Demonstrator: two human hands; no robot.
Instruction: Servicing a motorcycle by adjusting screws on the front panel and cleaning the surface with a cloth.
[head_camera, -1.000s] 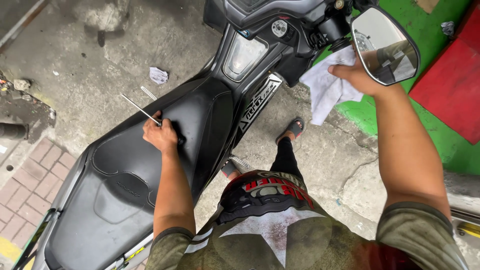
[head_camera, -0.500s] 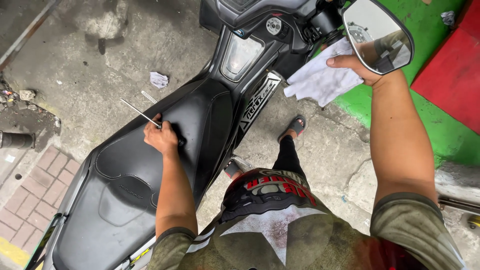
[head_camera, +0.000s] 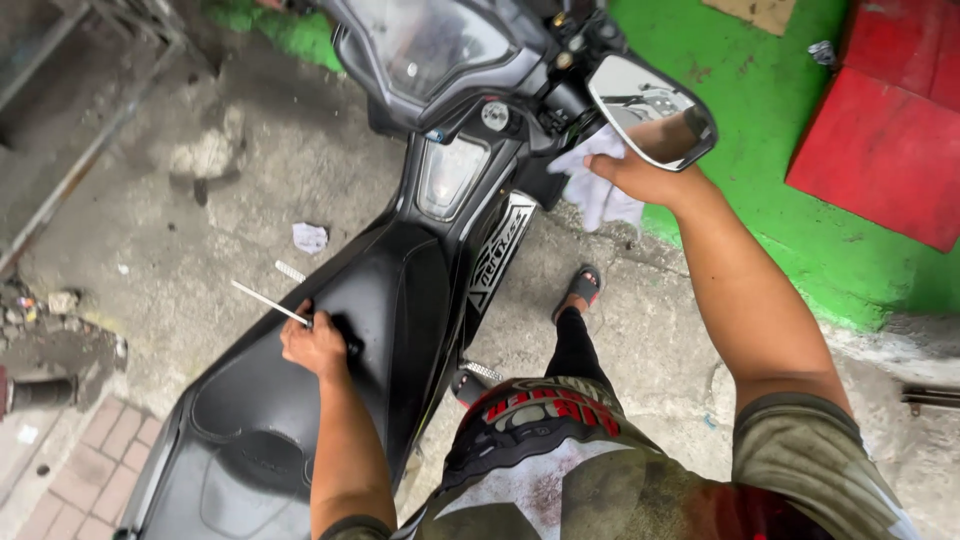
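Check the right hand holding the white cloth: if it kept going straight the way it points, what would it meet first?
Probably the motorcycle's black handlebar area. The right hand presses the white cloth just below the oval mirror, pointing up-left toward the bars. Depth is unclear, so contact may already exist.

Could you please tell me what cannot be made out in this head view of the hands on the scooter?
- Right hand: the white cloth covers its fingertips; the mirror overlaps the cloth's top.
- Left hand: its palm hides the thin metal tool's handle end.
- Scooter seat: rear cut off by the bottom edge.
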